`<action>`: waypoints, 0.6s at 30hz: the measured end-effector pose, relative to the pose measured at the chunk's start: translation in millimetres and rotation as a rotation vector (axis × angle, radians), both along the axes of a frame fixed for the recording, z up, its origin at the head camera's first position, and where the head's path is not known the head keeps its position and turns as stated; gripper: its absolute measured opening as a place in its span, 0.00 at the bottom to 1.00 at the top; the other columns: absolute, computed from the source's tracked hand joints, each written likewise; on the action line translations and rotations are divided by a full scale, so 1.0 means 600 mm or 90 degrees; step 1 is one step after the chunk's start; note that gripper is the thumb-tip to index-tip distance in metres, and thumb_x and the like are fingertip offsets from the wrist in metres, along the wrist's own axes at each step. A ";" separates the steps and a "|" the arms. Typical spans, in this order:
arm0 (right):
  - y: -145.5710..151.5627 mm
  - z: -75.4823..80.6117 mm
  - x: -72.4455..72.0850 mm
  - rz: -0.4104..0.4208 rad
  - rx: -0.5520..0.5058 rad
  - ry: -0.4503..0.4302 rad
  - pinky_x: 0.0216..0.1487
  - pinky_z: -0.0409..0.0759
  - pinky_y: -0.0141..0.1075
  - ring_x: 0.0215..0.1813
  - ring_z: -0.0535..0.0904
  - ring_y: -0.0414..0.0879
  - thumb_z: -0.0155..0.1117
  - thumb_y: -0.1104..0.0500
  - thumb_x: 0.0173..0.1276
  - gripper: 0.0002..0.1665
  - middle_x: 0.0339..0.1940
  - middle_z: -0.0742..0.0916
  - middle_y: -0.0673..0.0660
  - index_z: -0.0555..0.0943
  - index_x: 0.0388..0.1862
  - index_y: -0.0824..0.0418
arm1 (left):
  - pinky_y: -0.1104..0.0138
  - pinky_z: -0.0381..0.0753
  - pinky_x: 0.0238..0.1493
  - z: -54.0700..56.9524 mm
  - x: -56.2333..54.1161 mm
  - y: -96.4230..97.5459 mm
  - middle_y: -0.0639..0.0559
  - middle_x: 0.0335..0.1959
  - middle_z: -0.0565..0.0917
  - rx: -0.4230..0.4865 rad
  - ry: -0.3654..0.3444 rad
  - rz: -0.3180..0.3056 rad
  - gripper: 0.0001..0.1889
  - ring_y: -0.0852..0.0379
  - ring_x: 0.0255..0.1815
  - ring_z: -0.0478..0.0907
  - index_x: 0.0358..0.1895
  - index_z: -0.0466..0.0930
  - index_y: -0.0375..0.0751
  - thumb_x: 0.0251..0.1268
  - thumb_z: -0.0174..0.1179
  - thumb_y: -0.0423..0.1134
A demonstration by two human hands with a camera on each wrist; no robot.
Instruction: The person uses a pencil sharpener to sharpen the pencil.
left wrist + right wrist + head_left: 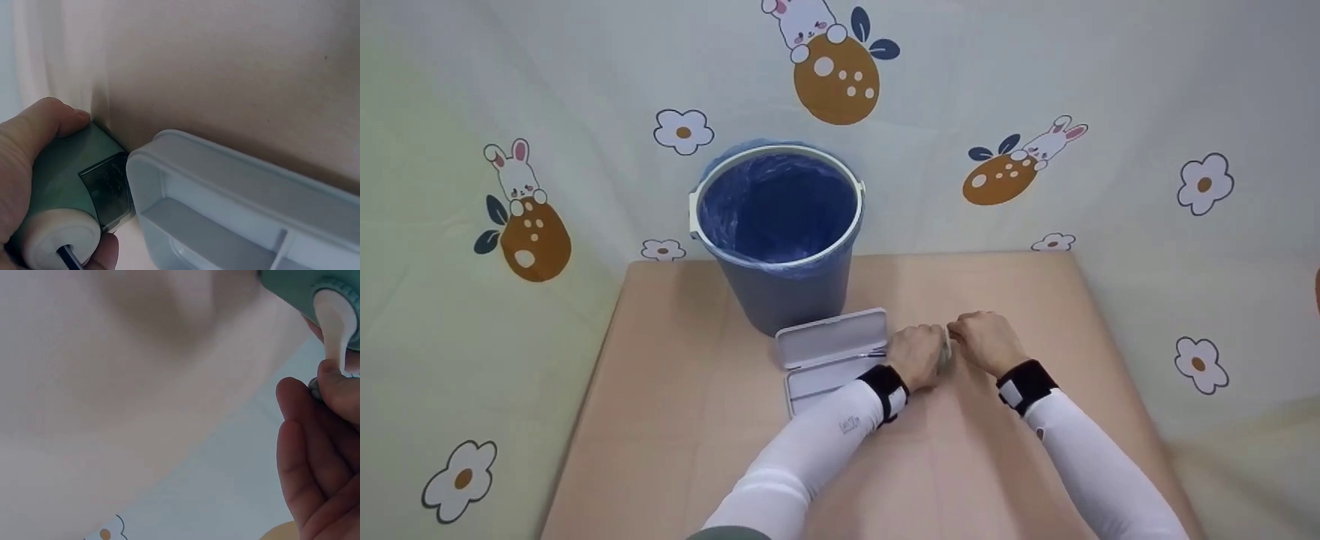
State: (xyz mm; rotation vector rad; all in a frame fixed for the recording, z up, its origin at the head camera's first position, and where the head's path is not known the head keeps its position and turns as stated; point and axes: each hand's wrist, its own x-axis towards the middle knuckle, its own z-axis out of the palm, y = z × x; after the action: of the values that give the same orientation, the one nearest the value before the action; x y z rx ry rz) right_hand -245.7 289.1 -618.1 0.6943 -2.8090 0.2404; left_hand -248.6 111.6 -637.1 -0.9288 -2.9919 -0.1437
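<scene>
My left hand [916,354] grips a green crank pencil sharpener [62,169], its thumb and fingers wrapped around the body. A dark pencil [68,257] sticks out of the sharpener's pale round front, and a dark see-through shavings drawer [109,188] shows at its side. On the opposite side, my right hand [988,343] pinches the knob of the white crank [334,326] between thumb and fingers. Beside the left hand lies a pale grey pencil case [832,339] with its lid raised; its divided tray [225,225] borders the sharpener in the left wrist view.
Behind the case stands a blue-grey bin [791,296] with a white rim and blue liner. Everything rests on a peach-covered table [697,465]. A pale curtain [600,97] printed with rabbits and flowers surrounds the back and sides.
</scene>
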 end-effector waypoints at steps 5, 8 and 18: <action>-0.003 -0.029 0.002 -0.027 0.006 -0.071 0.31 0.87 0.51 0.27 0.86 0.54 0.71 0.74 0.63 0.11 0.24 0.89 0.56 0.91 0.28 0.60 | 0.59 0.93 0.45 -0.003 0.000 0.001 0.51 0.46 0.93 -0.007 0.003 0.009 0.31 0.50 0.46 0.93 0.53 0.84 0.45 0.48 0.86 0.55; -0.005 -0.042 0.009 -0.032 0.004 -0.110 0.31 0.87 0.51 0.27 0.85 0.53 0.67 0.76 0.63 0.13 0.23 0.89 0.57 0.91 0.28 0.61 | 0.59 0.93 0.45 -0.004 0.000 0.001 0.51 0.46 0.93 -0.012 0.001 0.017 0.30 0.50 0.46 0.93 0.53 0.84 0.45 0.49 0.85 0.54; 0.001 -0.045 0.037 -0.008 -0.007 -0.203 0.29 0.84 0.47 0.26 0.80 0.49 0.70 0.69 0.71 0.14 0.22 0.86 0.55 0.86 0.23 0.63 | 0.57 0.93 0.42 -0.005 0.003 0.008 0.51 0.43 0.93 0.003 0.010 0.039 0.26 0.49 0.44 0.93 0.49 0.85 0.46 0.50 0.83 0.52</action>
State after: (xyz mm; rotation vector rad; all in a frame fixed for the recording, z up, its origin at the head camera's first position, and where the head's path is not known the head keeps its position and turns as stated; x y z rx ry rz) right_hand -223.8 289.9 -644.9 0.6896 -3.1082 0.3960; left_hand -246.7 116.4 -640.1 -0.8319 -3.0010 -0.1417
